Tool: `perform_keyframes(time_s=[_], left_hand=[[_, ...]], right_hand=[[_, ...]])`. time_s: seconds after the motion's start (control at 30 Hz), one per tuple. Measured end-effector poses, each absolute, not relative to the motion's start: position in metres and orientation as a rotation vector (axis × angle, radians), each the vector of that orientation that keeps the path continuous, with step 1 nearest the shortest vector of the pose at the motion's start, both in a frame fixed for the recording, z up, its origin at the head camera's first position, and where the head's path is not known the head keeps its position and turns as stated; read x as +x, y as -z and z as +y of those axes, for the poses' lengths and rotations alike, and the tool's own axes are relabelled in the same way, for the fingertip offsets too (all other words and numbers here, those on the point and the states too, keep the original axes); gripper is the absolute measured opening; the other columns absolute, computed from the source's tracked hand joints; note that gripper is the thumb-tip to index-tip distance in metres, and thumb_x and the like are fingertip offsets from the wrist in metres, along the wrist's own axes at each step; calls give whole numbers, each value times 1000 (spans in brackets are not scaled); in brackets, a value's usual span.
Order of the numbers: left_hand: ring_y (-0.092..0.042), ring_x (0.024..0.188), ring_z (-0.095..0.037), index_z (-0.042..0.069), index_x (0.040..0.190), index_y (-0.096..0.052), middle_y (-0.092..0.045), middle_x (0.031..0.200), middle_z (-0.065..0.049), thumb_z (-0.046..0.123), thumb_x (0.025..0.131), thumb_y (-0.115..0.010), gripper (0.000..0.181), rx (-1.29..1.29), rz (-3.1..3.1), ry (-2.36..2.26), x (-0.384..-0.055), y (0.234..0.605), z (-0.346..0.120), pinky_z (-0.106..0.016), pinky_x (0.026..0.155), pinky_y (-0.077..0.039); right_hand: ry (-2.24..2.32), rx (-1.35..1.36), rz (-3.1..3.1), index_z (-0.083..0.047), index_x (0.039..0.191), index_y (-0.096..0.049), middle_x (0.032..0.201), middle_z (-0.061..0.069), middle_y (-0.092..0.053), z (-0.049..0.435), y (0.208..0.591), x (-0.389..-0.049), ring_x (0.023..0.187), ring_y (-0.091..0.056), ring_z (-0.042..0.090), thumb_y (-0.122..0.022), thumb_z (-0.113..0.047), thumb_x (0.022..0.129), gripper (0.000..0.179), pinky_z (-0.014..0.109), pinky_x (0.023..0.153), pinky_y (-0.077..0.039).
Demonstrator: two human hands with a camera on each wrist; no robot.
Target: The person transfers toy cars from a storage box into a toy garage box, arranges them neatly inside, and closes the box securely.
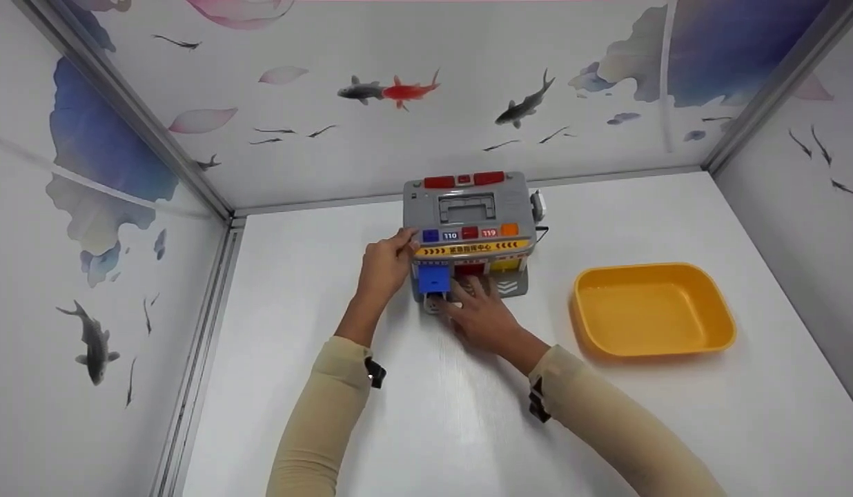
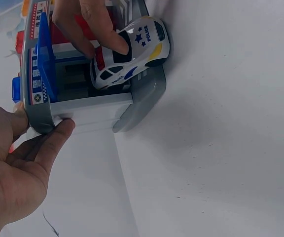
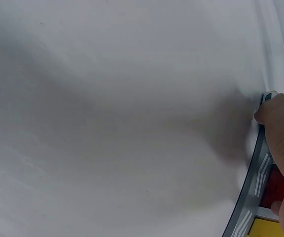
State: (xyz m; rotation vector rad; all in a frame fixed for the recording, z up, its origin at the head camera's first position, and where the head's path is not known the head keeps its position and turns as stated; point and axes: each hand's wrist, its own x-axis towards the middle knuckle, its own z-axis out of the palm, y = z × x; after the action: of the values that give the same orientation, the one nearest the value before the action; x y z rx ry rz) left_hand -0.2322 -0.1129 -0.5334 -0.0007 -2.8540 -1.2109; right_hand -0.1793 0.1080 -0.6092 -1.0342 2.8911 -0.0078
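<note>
A grey toy rescue station (image 1: 468, 207) with a carry handle, coloured buttons and blue, red and yellow doors stands by the back wall. My left hand (image 1: 386, 266) grips its near left corner, thumb and fingers at the roof edge. The blue door (image 2: 46, 59) is swung up. A white toy police car (image 2: 142, 54) lies at that doorway, tilted, its tail end inside and the other end over the grey ramp. My right hand (image 1: 483, 319) holds the car, fingertips on its roof and tail end; the right wrist view shows only part of this hand at its edge.
To the right on the white table (image 1: 413, 428) stands a yellow plastic basin (image 1: 651, 310). White panels printed with fish and petals (image 1: 468, 131) enclose the back and sides. A small white handset-like part (image 1: 539, 206) sticks out from the station's right side.
</note>
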Motion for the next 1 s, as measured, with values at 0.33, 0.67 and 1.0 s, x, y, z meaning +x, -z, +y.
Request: perform_keyframes(time_s=[0.33,0.67,1.0], left_hand=[[-71,139,-26,20,146,-74,-68,152,-10,34,113,-65,37,-14,-2838,1206,-232,537,-114,-39,88,-62],[-67,143,-28,18,147,-73,-65,155,-11,33,113,-66,38,-26,-2849,1211,-233,532,-115,-42,96,-64],[-65,146,-27,20,148,-73,-65,156,-9,35,113,-66,39,-1,-2859,1205,-235,534,-114,-43,108,-63]], right_hand=[[-3,-1009,2904,-30,169,-44,178,5,-37,108,610,-181,155,-35,40,-68,-39,111,63,75,130,-31],[-9,-1037,2870,-27,162,-52,175,4,-40,107,610,-182,156,-35,41,-70,-38,109,57,75,131,-29],[106,-1016,2802,-26,169,-44,180,11,-33,106,606,-181,161,-30,45,-70,-37,108,67,78,132,-24]])
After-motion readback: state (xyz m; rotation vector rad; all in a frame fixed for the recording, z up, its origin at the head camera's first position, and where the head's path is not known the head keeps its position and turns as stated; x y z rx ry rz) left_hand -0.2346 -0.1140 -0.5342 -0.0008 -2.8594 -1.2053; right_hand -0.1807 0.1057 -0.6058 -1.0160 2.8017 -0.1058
